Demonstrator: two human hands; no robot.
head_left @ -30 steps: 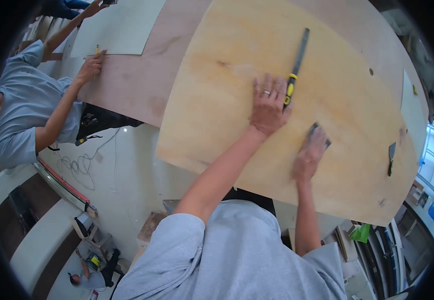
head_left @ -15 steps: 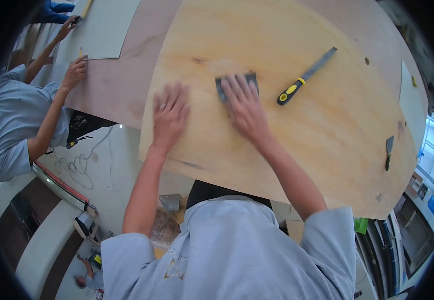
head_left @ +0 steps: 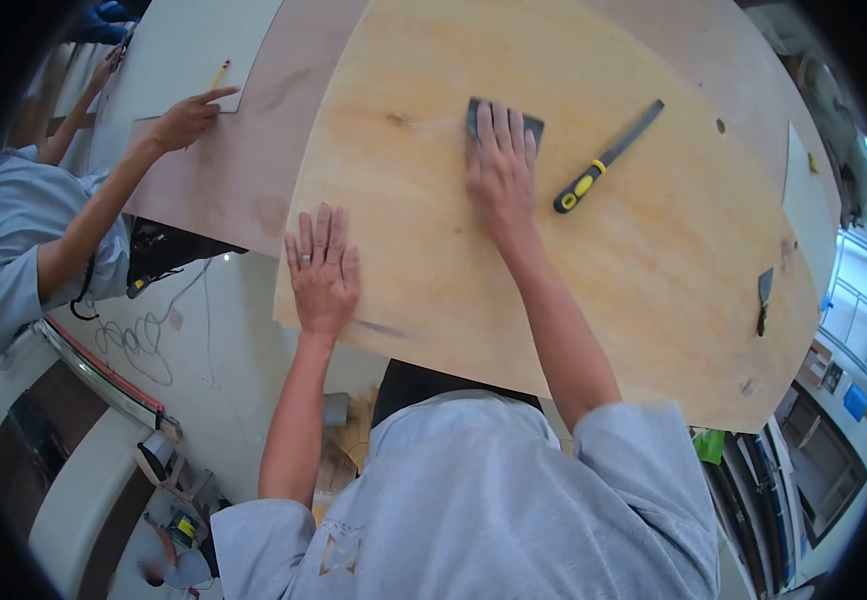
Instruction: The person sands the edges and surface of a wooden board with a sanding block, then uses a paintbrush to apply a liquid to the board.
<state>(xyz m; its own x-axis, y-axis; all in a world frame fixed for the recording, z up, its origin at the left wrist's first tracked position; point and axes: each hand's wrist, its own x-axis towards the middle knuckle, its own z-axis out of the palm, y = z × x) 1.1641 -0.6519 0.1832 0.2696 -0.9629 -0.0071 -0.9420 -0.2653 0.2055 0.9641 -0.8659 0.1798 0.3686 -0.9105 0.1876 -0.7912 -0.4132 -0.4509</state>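
My left hand (head_left: 324, 275) lies flat on the plywood board (head_left: 434, 330) near its left edge, fingers apart and holding nothing. Under the fingers of my right hand (head_left: 504, 175) is a dark grey piece of sandpaper (head_left: 534, 126), pressed against the wood. Its corners show on both sides of the fingers; the middle is covered. To the right of that hand lies a file (head_left: 609, 157) with a black and yellow handle, its blade pointing away from me.
A putty knife (head_left: 765, 300) rests near the board's right edge. On the left, a co-worker's hand (head_left: 189, 122) holds a pencil (head_left: 221, 73) beside a pale sheet (head_left: 194, 50). A cable (head_left: 139, 340) lies coiled on the floor.
My right hand has slid the sandpaper forward and to the right. My left hand has moved back toward me. The co-worker's hand with the pencil has moved right.
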